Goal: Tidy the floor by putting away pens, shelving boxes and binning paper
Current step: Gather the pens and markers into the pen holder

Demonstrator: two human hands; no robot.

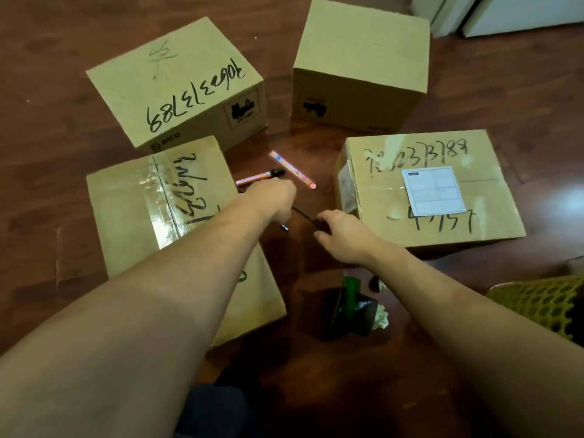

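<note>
Pens lie on the wooden floor (316, 143) in the gap between four cardboard boxes. A pink pen (259, 177) with a black cap rests just beyond the left hand (272, 197), whose fingers are curled downward over it; whether they actually grasp it cannot be told. A pale patterned pen (292, 170) lies apart, diagonally. The right hand (339, 232) pinches one end of a thin dark pen (303, 214). Nearer, crumpled paper (380, 316) sits beside a dark green object (349, 303).
</note>
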